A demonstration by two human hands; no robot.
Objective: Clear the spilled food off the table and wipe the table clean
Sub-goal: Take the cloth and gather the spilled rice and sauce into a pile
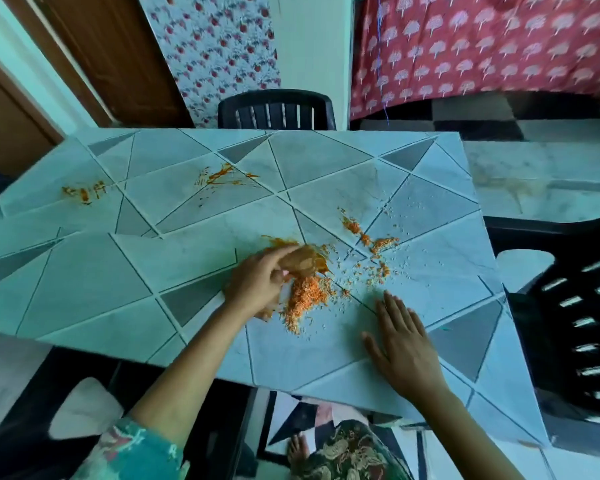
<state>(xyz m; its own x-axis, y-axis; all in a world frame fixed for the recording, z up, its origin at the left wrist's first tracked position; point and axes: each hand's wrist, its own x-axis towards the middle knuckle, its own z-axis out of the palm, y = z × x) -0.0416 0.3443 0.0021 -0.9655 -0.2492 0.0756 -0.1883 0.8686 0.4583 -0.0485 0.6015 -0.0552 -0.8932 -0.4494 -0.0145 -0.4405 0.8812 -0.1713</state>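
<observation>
The table (pixel 84 271) has a pale top with a grey triangle pattern. A heap of orange rice (pixel 307 296) lies near its front middle. My left hand (pixel 257 284) is closed on a brown-orange stained wad (pixel 303 259), cloth or paper I cannot tell, pressed to the table at the heap's far edge. Smaller orange clumps (pixel 381 244) and loose white grains (pixel 378 271) spread to the right. Two orange sauce smears (pixel 222 176) (pixel 84 194) mark the far left half. My right hand (pixel 404 344) lies flat on the table, fingers extended, holding nothing, just right of the heap.
Black plastic chairs stand at the far side (pixel 278 110), the right side (pixel 575 323) and the near left corner (pixel 32 393). A pale marble-look surface (pixel 534 174) is beyond the table's right edge. A red patterned curtain (pixel 482 46) hangs behind.
</observation>
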